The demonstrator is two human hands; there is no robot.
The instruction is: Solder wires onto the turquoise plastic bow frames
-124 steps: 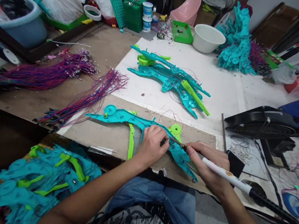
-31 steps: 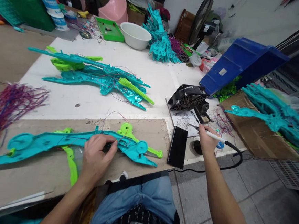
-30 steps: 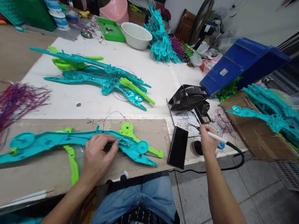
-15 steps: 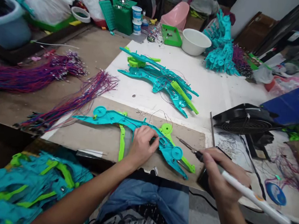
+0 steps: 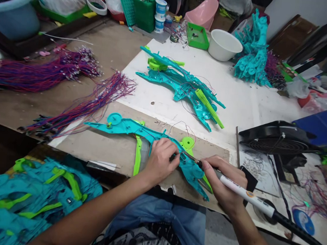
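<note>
A turquoise plastic shell (image 5: 129,126) with round discs and lime-green parts lies across the cardboard before me. My left hand (image 5: 160,160) rests on its middle, thumb and fingers pinched together; whatever is between them is hidden. Thin wires (image 5: 184,124) loop up just beyond those fingers. A white soldering iron (image 5: 241,192) is held like a pen in my right hand (image 5: 228,186). Its metal tip reaches to the shell close to my left fingertips, and I cannot tell exactly what it touches. Another group of turquoise shells (image 5: 180,88) with green pieces lies farther back.
Bundles of red and purple wires (image 5: 97,98) lie on the left. A black fan (image 5: 278,138) stands on the right near the iron's dark cable (image 5: 299,229). More turquoise parts (image 5: 32,203) are piled at lower left. Behind are a white bowl (image 5: 224,46) and a green tray (image 5: 197,36).
My right hand has moved left, bringing the soldering iron's tip from beside the shell onto it near my left fingers. My left hand keeps its pinch on the shell. The view has shifted slightly.
</note>
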